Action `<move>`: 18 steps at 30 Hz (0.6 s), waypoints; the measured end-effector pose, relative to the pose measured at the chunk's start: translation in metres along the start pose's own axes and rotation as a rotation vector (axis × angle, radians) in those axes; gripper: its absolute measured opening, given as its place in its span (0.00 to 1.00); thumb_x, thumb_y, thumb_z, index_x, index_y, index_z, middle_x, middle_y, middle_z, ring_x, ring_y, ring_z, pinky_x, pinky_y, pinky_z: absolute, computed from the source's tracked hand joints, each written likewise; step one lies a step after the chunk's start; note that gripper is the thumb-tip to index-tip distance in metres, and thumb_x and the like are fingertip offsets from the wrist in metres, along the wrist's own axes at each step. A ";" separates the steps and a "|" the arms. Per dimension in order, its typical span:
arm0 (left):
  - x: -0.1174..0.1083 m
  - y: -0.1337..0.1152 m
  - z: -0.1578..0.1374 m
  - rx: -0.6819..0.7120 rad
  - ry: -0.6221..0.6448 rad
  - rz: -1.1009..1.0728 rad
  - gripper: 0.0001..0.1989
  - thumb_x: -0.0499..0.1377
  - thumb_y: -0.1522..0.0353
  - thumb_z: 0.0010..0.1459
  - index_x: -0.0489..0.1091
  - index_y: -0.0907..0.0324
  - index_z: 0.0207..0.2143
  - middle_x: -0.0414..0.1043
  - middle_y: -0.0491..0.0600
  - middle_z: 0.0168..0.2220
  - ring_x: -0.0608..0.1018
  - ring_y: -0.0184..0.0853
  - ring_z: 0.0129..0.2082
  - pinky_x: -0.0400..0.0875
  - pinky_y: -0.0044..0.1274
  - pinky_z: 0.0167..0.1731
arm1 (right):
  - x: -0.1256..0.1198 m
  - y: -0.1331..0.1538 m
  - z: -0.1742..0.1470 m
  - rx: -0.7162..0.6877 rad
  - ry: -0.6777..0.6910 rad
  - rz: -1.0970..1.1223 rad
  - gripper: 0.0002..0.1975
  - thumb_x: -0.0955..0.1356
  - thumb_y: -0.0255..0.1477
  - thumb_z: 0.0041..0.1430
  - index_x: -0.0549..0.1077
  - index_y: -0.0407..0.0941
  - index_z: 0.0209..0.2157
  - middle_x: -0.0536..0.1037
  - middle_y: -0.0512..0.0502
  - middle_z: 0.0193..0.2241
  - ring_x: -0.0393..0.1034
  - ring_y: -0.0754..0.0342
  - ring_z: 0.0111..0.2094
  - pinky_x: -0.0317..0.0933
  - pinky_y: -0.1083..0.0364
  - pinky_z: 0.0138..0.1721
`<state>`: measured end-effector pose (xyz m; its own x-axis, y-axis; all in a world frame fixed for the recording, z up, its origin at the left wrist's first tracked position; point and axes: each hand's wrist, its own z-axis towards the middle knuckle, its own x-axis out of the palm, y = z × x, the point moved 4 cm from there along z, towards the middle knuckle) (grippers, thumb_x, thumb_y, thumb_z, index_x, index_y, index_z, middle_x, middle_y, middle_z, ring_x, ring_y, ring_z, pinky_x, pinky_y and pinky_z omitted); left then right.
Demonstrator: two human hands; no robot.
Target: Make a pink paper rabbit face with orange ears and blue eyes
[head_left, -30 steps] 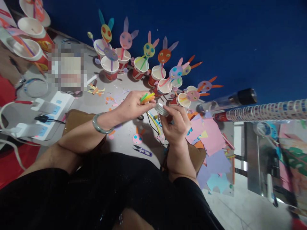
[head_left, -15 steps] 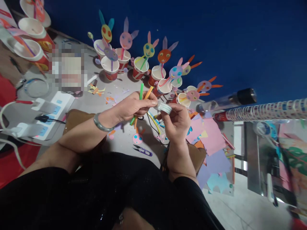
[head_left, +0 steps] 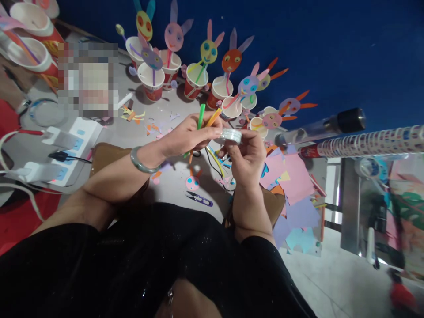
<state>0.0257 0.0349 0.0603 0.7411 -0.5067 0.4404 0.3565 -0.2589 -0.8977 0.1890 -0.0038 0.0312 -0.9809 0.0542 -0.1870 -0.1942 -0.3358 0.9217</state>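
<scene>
My left hand [head_left: 187, 136], a bangle on its wrist, is closed around a green straw [head_left: 201, 115] and an orange straw [head_left: 213, 117]. The straws stick up past its fingers and spread apart at the top. A roll of clear tape [head_left: 232, 136] is pinched in my right hand [head_left: 248, 153]. The roll's left side meets my left thumb tip; whether a strip is pulled off I cannot make out. Below the hands, a pink paper face with blue spots [head_left: 192, 182] lies on the table beside purple thread snips [head_left: 200, 199].
Paper cups [head_left: 196, 81] with rabbit-faced straw figures line the blue wall. Coloured paper sheets [head_left: 296, 176] lie at the right, below a long stack of cups [head_left: 371, 148]. A power strip [head_left: 74, 150] with cables is at the left. Paper scraps [head_left: 131, 114] lie behind my left arm.
The tape roll has tilted flatter between my hands, and both hands sit slightly higher in view. My view has shifted a little. Both straws are still held.
</scene>
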 end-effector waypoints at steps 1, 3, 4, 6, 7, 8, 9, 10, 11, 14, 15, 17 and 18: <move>-0.001 0.001 0.000 -0.014 -0.014 -0.016 0.11 0.64 0.74 0.60 0.66 0.60 0.26 0.61 0.40 0.22 0.57 0.18 0.14 0.49 0.17 0.16 | 0.001 -0.002 0.001 0.011 0.012 0.004 0.15 0.71 0.44 0.65 0.68 0.52 0.46 0.74 0.53 0.34 0.77 0.57 0.29 0.72 0.55 0.27; -0.003 0.005 -0.001 -0.054 -0.051 -0.053 0.12 0.66 0.73 0.60 0.66 0.60 0.27 0.57 0.38 0.21 0.57 0.18 0.14 0.50 0.16 0.17 | 0.002 -0.005 0.004 0.028 0.030 0.001 0.17 0.70 0.46 0.65 0.68 0.53 0.48 0.75 0.52 0.37 0.77 0.56 0.30 0.72 0.54 0.28; -0.003 0.007 -0.001 -0.073 -0.074 -0.069 0.12 0.66 0.74 0.59 0.65 0.59 0.27 0.56 0.38 0.21 0.57 0.18 0.14 0.50 0.16 0.17 | 0.001 -0.004 0.004 0.035 0.037 -0.008 0.19 0.70 0.47 0.65 0.67 0.54 0.51 0.76 0.50 0.40 0.76 0.57 0.30 0.72 0.54 0.28; -0.004 0.010 -0.001 -0.093 -0.115 -0.088 0.12 0.65 0.74 0.60 0.64 0.59 0.28 0.54 0.37 0.22 0.57 0.17 0.14 0.51 0.15 0.17 | -0.005 0.004 0.002 0.046 0.056 -0.060 0.26 0.70 0.46 0.65 0.63 0.55 0.59 0.76 0.46 0.49 0.74 0.58 0.29 0.73 0.52 0.30; -0.004 0.010 0.000 -0.093 -0.130 -0.094 0.11 0.64 0.74 0.61 0.64 0.59 0.29 0.54 0.37 0.22 0.57 0.17 0.14 0.50 0.15 0.17 | -0.010 0.010 -0.001 0.050 0.071 -0.125 0.30 0.71 0.44 0.65 0.60 0.56 0.63 0.75 0.44 0.53 0.73 0.58 0.29 0.73 0.51 0.31; -0.005 0.011 0.001 -0.088 -0.144 -0.099 0.11 0.62 0.74 0.62 0.63 0.59 0.29 0.53 0.36 0.21 0.56 0.17 0.13 0.49 0.14 0.17 | -0.015 0.017 -0.006 0.055 0.098 -0.218 0.32 0.72 0.42 0.64 0.58 0.56 0.65 0.74 0.41 0.56 0.72 0.57 0.29 0.73 0.50 0.33; -0.005 0.010 0.002 -0.080 -0.163 -0.106 0.11 0.61 0.74 0.63 0.63 0.59 0.28 0.53 0.36 0.21 0.55 0.17 0.13 0.48 0.14 0.16 | -0.020 0.024 -0.013 0.067 0.135 -0.363 0.32 0.72 0.40 0.64 0.59 0.54 0.65 0.74 0.40 0.56 0.73 0.54 0.31 0.73 0.49 0.35; -0.006 0.010 0.003 -0.074 -0.182 -0.115 0.11 0.60 0.74 0.63 0.62 0.59 0.28 0.53 0.36 0.20 0.54 0.16 0.12 0.46 0.14 0.16 | -0.024 0.031 -0.021 0.078 0.196 -0.539 0.28 0.71 0.39 0.65 0.64 0.51 0.63 0.76 0.39 0.53 0.74 0.51 0.34 0.73 0.46 0.38; -0.006 0.010 0.004 -0.070 -0.205 -0.125 0.12 0.60 0.74 0.63 0.62 0.59 0.28 0.53 0.35 0.20 0.54 0.16 0.12 0.45 0.14 0.15 | -0.025 0.035 -0.031 0.104 0.304 -0.707 0.21 0.70 0.38 0.65 0.69 0.49 0.58 0.78 0.38 0.49 0.75 0.47 0.37 0.72 0.44 0.41; -0.008 0.011 0.006 -0.075 -0.243 -0.159 0.12 0.60 0.74 0.62 0.61 0.59 0.26 0.55 0.36 0.20 0.53 0.16 0.12 0.44 0.13 0.15 | -0.018 0.035 -0.071 0.217 0.824 -0.944 0.12 0.70 0.34 0.65 0.76 0.45 0.48 0.80 0.38 0.44 0.76 0.44 0.42 0.70 0.46 0.43; -0.008 0.011 0.006 -0.077 -0.239 -0.169 0.12 0.60 0.74 0.62 0.62 0.60 0.26 0.55 0.36 0.20 0.54 0.16 0.12 0.44 0.13 0.14 | -0.013 0.032 -0.084 0.242 0.978 -0.965 0.14 0.71 0.32 0.64 0.76 0.44 0.50 0.80 0.38 0.45 0.76 0.44 0.45 0.69 0.47 0.45; -0.007 0.013 0.006 -0.069 -0.210 -0.187 0.12 0.61 0.74 0.60 0.63 0.60 0.25 0.57 0.37 0.20 0.54 0.16 0.11 0.44 0.14 0.14 | -0.003 0.023 -0.106 0.279 1.150 -1.014 0.18 0.72 0.28 0.62 0.74 0.42 0.53 0.80 0.37 0.48 0.75 0.43 0.49 0.68 0.49 0.46; -0.006 0.013 0.006 -0.062 -0.190 -0.192 0.11 0.61 0.74 0.60 0.63 0.60 0.25 0.59 0.38 0.20 0.54 0.16 0.11 0.45 0.14 0.14 | 0.002 0.019 -0.113 0.290 1.183 -1.042 0.18 0.71 0.26 0.62 0.73 0.41 0.54 0.79 0.37 0.49 0.74 0.43 0.50 0.67 0.49 0.47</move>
<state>0.0293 0.0396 0.0456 0.7590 -0.2812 0.5872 0.4696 -0.3882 -0.7930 0.1845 -0.1163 0.0094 0.1090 -0.6359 -0.7640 -0.8711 -0.4314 0.2347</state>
